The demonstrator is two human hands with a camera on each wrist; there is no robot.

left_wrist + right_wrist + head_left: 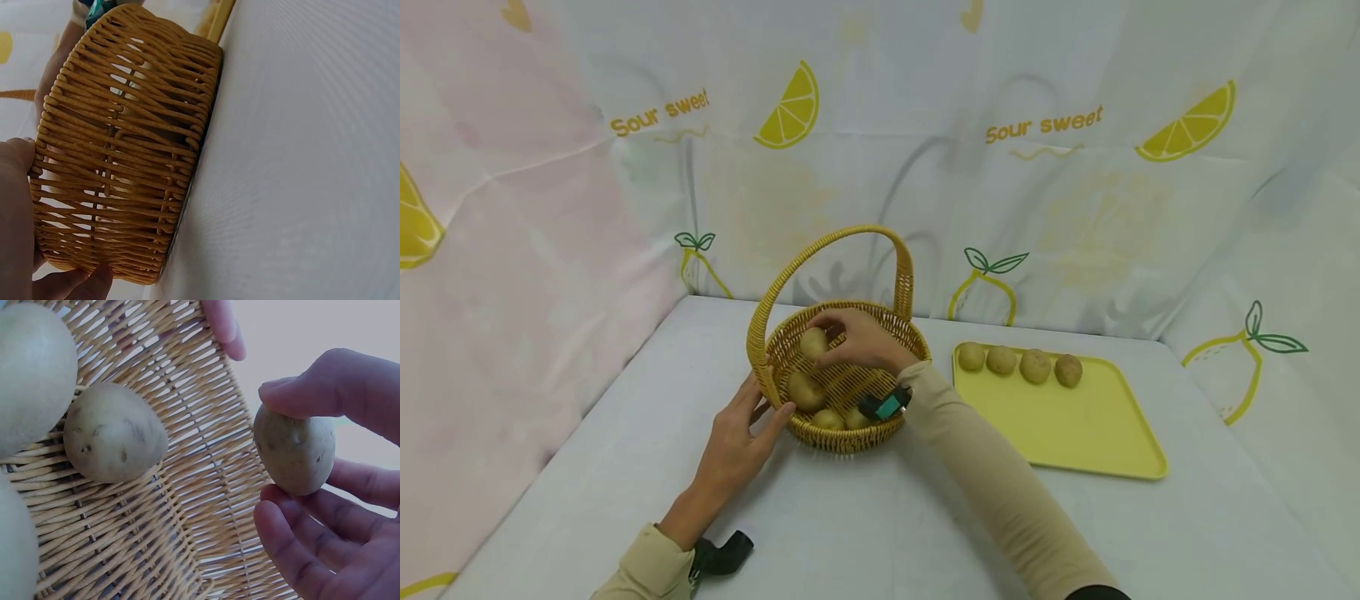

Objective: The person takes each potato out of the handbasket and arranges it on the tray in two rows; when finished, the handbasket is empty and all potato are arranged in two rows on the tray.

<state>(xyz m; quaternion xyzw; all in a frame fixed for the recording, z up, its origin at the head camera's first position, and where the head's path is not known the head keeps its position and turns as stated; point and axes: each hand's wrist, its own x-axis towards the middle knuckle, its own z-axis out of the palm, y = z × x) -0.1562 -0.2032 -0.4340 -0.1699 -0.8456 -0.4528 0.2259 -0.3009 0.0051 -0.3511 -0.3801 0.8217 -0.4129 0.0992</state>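
A round wicker basket (842, 440) with a tall arched handle stands on the white table. My left hand (737, 446) grips its near left side, thumb at the rim and fingers against the outer wall. In the left wrist view the woven wall (125, 150) fills much of the picture, with fingertips at its edge. My right hand (867, 340) is over the basket's inside, pinching a potato (295, 453) between thumb and fingers. Below it, more potatoes lie on the basket floor, one (806, 390) near the left wall and others (828, 419) at the front, partly behind the wrist camera.
To the right of the basket lies a yellow tray (1060, 425) with several potatoes (1035, 367) in a row along its far edge. Lemon-printed cloth (865, 183) hangs behind and at both sides of the table. The basket's handle (835, 236) arches above my right hand.
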